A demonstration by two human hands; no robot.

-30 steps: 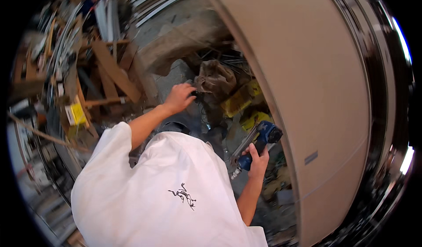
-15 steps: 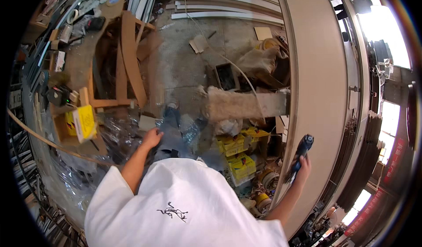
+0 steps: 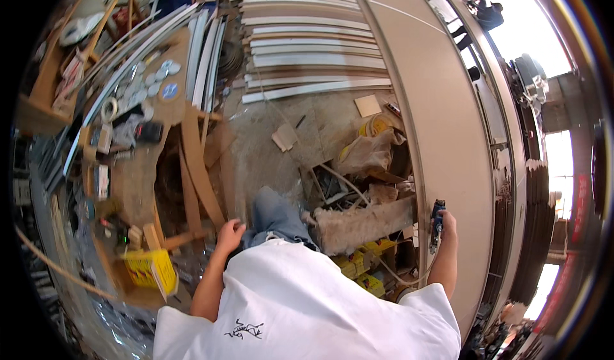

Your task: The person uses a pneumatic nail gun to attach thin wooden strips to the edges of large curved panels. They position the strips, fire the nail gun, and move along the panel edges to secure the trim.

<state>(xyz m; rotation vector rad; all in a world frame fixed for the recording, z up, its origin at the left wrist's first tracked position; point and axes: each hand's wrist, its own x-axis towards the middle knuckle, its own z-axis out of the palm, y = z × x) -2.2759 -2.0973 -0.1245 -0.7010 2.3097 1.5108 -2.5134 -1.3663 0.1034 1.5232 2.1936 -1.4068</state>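
Note:
My right hand [image 3: 449,224] is wrapped round a dark blue and black nail gun [image 3: 437,214]. It is held over a long beige panel [image 3: 451,123] at my right; whether the tool touches the panel I cannot tell. A pale hose [image 3: 409,282] runs beside my right forearm toward the tool. My left hand [image 3: 231,235] hangs at my left side, loosely bent, with nothing in it. Nearest to that hand is a brown wooden frame with curved parts [image 3: 192,161].
White and brown strips [image 3: 313,59] lie in rows ahead. A fuzzy padded beam [image 3: 361,225] and yellow boxes [image 3: 371,283] sit between me and the panel. A cluttered worktable [image 3: 137,168] stands left, with a yellow box [image 3: 150,272]. Another hose [image 3: 64,270] arcs at far left.
My body has moved forward and my view has shifted, so more floor strips show ahead. The nail gun, still in my right hand, has turned more upright. My left hand remains without anything in it.

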